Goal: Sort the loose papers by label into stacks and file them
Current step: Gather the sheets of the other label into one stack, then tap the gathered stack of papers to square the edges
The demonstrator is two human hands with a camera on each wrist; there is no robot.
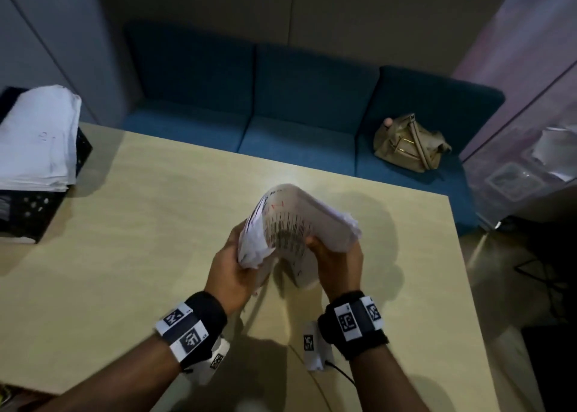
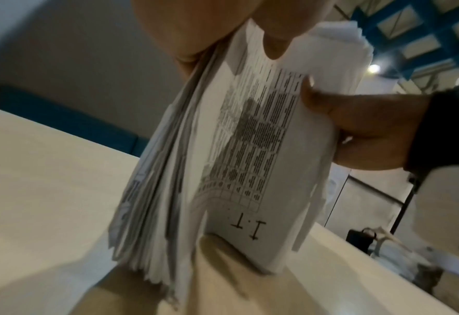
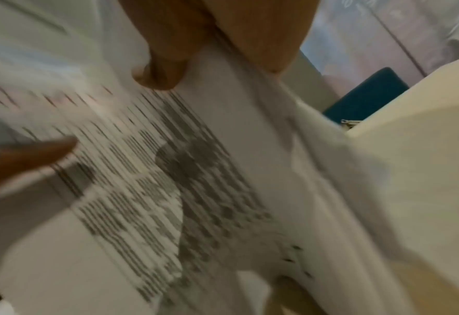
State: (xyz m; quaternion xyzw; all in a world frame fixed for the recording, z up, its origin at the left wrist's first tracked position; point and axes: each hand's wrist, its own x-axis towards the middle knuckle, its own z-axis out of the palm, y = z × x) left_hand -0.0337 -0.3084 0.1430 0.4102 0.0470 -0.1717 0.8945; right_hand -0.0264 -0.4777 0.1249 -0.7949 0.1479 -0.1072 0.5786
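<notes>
A thick bundle of loose papers (image 1: 299,215) is bent into an arch over the light wooden table (image 1: 150,224). My left hand (image 1: 240,258) grips its left half and my right hand (image 1: 331,255) grips its right half, thumbs on top. The split exposes a sheet with a printed table (image 2: 260,132). Handwritten near that sheet's lower edge is the label "I.T" (image 2: 247,230). In the left wrist view my right hand (image 2: 363,130) holds the sheet's side. The right wrist view is blurred; my right thumb (image 3: 163,70) presses the printed papers (image 3: 169,181) and a left finger (image 3: 28,157) touches them.
A black crate (image 1: 28,211) at the table's left edge carries a tall stack of white papers (image 1: 37,137). Behind the table runs a blue sofa (image 1: 281,105) with a tan handbag (image 1: 409,143). A clear container (image 1: 512,180) sits at the right.
</notes>
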